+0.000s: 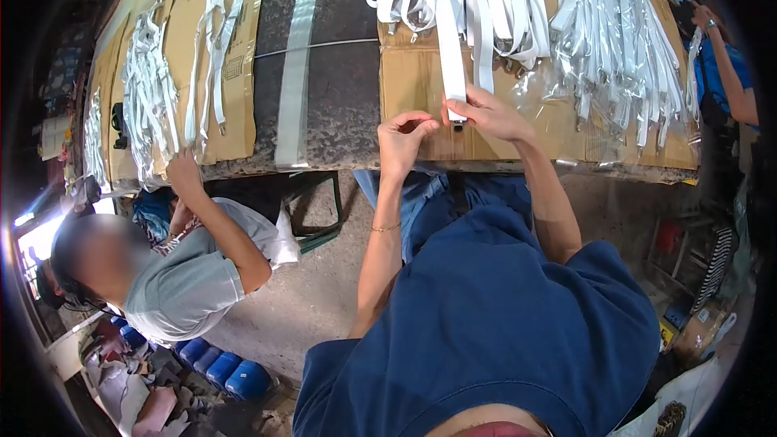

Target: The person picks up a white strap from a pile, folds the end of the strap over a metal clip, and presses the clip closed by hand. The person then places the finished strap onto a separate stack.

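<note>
My right hand (492,116) grips the lower end of a flat white strap (449,40), thumb on top. A dark metal clip (458,125) shows at the strap's end, just below the fingers. My left hand (407,139) is closed in a pinch beside it, thumb against fingertips; whatever it may hold is too small to make out. Both hands are over the cardboard sheet (409,81) near the table's front edge. Beyond them lies a pile of looped white straps (510,0) with metal clips at their ends.
More straps in clear plastic (619,48) lie to the right. A clear strip (299,57) crosses the dark tabletop (344,81). At left, a co-worker (190,267) reaches toward strap bundles (150,81). Another person's arm (732,73) is at far right. Blue containers (247,379) stand on the floor.
</note>
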`<action>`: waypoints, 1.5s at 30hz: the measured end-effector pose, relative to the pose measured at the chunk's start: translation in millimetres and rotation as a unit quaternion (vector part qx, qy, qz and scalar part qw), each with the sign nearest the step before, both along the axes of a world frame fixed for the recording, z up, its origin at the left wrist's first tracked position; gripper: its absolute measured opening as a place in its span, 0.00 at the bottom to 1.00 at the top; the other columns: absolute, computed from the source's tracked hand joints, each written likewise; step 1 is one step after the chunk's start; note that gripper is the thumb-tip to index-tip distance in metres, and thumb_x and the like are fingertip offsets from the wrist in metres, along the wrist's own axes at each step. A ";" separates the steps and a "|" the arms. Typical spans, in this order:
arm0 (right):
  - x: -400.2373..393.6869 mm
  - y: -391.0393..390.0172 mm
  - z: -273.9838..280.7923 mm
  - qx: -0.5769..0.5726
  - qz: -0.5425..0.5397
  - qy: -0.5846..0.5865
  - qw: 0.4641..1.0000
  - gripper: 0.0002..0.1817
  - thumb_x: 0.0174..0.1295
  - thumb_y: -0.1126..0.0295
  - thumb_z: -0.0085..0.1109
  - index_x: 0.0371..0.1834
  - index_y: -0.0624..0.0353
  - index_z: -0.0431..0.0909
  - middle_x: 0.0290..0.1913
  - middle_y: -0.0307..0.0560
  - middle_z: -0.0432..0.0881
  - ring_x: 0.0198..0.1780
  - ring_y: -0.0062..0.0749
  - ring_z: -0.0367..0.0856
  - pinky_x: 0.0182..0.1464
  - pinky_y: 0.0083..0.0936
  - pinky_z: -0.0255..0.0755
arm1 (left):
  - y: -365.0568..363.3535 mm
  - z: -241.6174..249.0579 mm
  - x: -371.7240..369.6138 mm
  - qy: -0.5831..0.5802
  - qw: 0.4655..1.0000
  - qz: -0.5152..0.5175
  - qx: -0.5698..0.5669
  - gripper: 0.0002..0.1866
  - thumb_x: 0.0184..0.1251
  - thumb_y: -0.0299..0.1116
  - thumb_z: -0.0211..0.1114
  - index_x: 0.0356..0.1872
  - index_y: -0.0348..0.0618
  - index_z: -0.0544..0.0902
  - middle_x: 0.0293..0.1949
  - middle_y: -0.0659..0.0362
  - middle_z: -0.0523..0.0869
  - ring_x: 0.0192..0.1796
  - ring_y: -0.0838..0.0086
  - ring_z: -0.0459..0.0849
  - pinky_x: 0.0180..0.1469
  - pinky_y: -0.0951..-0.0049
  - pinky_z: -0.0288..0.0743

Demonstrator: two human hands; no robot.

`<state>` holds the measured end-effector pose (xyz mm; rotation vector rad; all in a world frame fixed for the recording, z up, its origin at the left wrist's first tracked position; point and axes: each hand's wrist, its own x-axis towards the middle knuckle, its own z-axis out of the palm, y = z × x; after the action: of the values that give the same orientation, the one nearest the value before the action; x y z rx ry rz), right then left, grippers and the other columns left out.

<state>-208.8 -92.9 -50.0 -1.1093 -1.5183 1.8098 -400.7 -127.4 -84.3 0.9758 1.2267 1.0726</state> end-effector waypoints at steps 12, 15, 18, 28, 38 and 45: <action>-6.8 10.3 2.2 0.016 -0.037 0.034 0.999 0.08 0.62 0.72 0.61 0.39 0.64 0.75 0.31 0.41 0.80 0.29 0.19 0.76 0.33 0.19 0.71 | -8.0 0.7 5.5 -0.040 0.999 -0.011 0.000 0.22 0.47 0.11 0.70 0.46 0.31 0.77 0.30 0.56 0.83 0.34 0.75 0.84 0.39 0.76 0.81; -8.1 8.0 1.9 0.014 -0.017 0.024 0.999 0.07 0.62 0.73 0.61 0.39 0.64 0.75 0.30 0.40 0.79 0.29 0.19 0.75 0.34 0.19 0.71 | -9.6 -1.1 5.3 -0.050 0.999 -0.004 0.011 0.21 0.47 0.12 0.70 0.46 0.31 0.78 0.30 0.57 0.84 0.35 0.76 0.84 0.40 0.77 0.81; -7.7 5.7 2.4 0.016 -0.020 0.006 1.000 0.08 0.62 0.72 0.60 0.39 0.64 0.75 0.30 0.40 0.79 0.29 0.19 0.75 0.33 0.19 0.71 | -9.9 -1.6 5.0 -0.037 0.999 -0.005 0.021 0.21 0.47 0.12 0.70 0.45 0.31 0.79 0.30 0.57 0.84 0.35 0.76 0.84 0.41 0.77 0.81; -6.3 8.7 4.0 0.043 -0.029 -0.018 0.998 0.08 0.62 0.71 0.61 0.36 0.64 0.74 0.27 0.38 0.78 0.27 0.17 0.75 0.30 0.18 0.70 | -10.9 -3.6 5.1 -0.021 0.999 0.001 0.030 0.19 0.46 0.13 0.71 0.43 0.30 0.80 0.31 0.56 0.84 0.34 0.77 0.82 0.41 0.77 0.81; -3.6 10.2 -2.6 0.040 -0.028 -0.009 0.999 0.08 0.61 0.71 0.61 0.37 0.64 0.74 0.27 0.39 0.80 0.27 0.17 0.76 0.30 0.17 0.72 | -11.0 -3.7 4.7 -0.006 0.999 -0.004 0.044 0.18 0.47 0.13 0.71 0.42 0.31 0.80 0.31 0.57 0.84 0.35 0.77 0.82 0.41 0.77 0.80; -3.7 10.2 7.9 0.040 -0.005 -0.044 0.998 0.06 0.62 0.73 0.59 0.38 0.64 0.75 0.31 0.41 0.80 0.29 0.19 0.76 0.32 0.17 0.71 | -9.8 -2.9 7.1 -0.019 0.999 0.002 0.037 0.17 0.49 0.12 0.70 0.42 0.30 0.79 0.32 0.54 0.85 0.36 0.75 0.84 0.42 0.76 0.81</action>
<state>-212.5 -82.7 -42.1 -1.1693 -1.6181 1.6987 -393.6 -137.2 -87.1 1.0044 1.1656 1.1419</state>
